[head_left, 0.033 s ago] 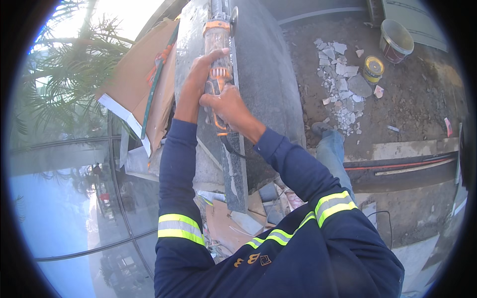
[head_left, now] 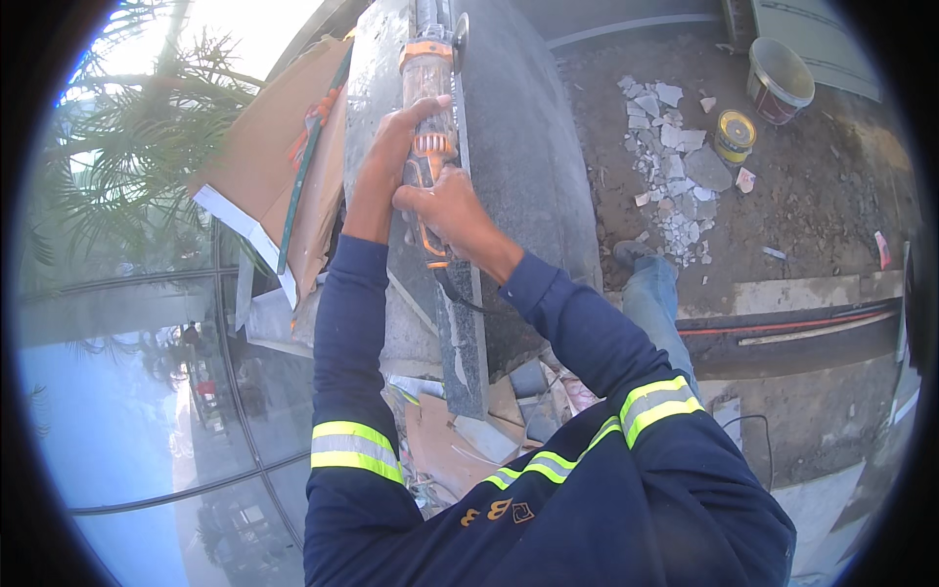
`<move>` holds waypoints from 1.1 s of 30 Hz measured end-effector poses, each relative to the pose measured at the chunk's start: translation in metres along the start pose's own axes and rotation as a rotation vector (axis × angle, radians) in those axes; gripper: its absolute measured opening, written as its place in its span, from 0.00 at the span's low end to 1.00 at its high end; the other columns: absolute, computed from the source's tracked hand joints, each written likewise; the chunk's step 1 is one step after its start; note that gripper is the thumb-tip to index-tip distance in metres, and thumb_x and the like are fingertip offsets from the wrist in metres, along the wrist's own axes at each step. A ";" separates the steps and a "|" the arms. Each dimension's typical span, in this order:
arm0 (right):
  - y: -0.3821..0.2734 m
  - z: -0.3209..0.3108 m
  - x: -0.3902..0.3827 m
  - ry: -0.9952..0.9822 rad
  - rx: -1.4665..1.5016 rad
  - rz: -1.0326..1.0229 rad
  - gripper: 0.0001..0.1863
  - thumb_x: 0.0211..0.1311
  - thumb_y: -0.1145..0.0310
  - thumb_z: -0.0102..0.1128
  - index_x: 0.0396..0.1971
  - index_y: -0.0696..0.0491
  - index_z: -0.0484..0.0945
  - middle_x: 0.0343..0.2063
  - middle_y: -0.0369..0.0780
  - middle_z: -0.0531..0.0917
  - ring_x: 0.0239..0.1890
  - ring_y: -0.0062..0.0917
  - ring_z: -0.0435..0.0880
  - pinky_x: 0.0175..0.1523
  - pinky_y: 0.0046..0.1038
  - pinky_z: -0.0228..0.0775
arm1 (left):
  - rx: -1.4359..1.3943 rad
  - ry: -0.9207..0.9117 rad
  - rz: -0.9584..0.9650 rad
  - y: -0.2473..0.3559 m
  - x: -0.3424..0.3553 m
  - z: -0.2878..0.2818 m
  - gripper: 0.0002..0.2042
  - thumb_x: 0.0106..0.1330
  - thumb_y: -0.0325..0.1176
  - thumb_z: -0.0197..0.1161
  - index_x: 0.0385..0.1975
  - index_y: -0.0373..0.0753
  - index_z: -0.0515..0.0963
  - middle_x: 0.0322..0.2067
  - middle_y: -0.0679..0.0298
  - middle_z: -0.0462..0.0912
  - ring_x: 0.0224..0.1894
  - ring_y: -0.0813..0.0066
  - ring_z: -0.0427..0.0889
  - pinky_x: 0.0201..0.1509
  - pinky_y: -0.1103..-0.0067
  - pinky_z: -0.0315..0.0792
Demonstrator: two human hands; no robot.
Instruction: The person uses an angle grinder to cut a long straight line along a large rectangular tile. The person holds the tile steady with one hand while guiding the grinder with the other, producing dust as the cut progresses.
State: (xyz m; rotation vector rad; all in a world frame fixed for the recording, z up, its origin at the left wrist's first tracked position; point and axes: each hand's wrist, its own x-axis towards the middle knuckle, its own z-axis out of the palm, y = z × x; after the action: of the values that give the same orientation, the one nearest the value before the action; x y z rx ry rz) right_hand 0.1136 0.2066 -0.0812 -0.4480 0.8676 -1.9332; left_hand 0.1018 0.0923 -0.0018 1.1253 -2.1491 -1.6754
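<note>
An orange and grey angle grinder (head_left: 427,80), coated in dust, lies lengthwise along a narrow grey stone strip (head_left: 464,347). Its thin disc (head_left: 462,43) stands on edge at the far right side of the tool. My left hand (head_left: 399,135) is wrapped round the grinder's body, thumb lying across the top. Nearer to me, my right hand (head_left: 450,210) grips the rear handle; most of its fingers are hidden beneath. A black cord (head_left: 456,297) trails from the handle's near end. The grinder's underside cannot be seen.
Cardboard (head_left: 256,147) and a green bar (head_left: 301,181) lean at left, beside glass panels (head_left: 117,391). Broken tile pieces (head_left: 675,166), a yellow tin (head_left: 735,135) and a bucket (head_left: 780,82) are on the dirt at right. Rubble (head_left: 489,438) lies near my body.
</note>
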 end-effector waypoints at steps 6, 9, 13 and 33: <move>-0.001 0.002 0.000 0.011 0.005 -0.054 0.14 0.60 0.70 0.68 0.39 0.65 0.79 0.26 0.43 0.83 0.20 0.26 0.84 0.25 0.30 0.80 | -0.011 -0.006 0.006 -0.001 0.002 -0.001 0.22 0.63 0.42 0.74 0.48 0.29 0.81 0.31 0.57 0.85 0.22 0.74 0.85 0.25 0.79 0.82; -0.002 0.002 -0.003 0.004 0.028 -0.049 0.14 0.59 0.70 0.67 0.39 0.65 0.79 0.25 0.43 0.83 0.20 0.26 0.84 0.25 0.30 0.81 | -0.016 -0.003 0.013 -0.002 0.000 0.000 0.22 0.63 0.42 0.74 0.47 0.29 0.81 0.31 0.57 0.85 0.22 0.75 0.85 0.24 0.80 0.82; -0.002 0.001 0.000 -0.004 0.041 -0.031 0.13 0.58 0.70 0.67 0.36 0.66 0.79 0.25 0.42 0.83 0.20 0.24 0.82 0.25 0.31 0.78 | -0.029 -0.003 0.010 -0.003 0.003 -0.001 0.22 0.62 0.42 0.74 0.48 0.30 0.81 0.31 0.57 0.85 0.22 0.74 0.85 0.24 0.79 0.82; -0.002 -0.003 0.009 -0.017 0.015 0.006 0.15 0.62 0.71 0.68 0.42 0.65 0.79 0.28 0.43 0.83 0.21 0.27 0.85 0.27 0.30 0.80 | 0.009 0.020 -0.034 0.002 0.011 -0.002 0.22 0.62 0.42 0.75 0.47 0.31 0.81 0.30 0.58 0.85 0.23 0.72 0.85 0.27 0.75 0.81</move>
State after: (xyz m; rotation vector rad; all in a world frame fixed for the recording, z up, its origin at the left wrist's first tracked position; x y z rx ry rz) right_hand 0.1059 0.2006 -0.0824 -0.4517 0.8424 -1.9270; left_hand 0.0941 0.0836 -0.0023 1.1819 -2.1392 -1.6633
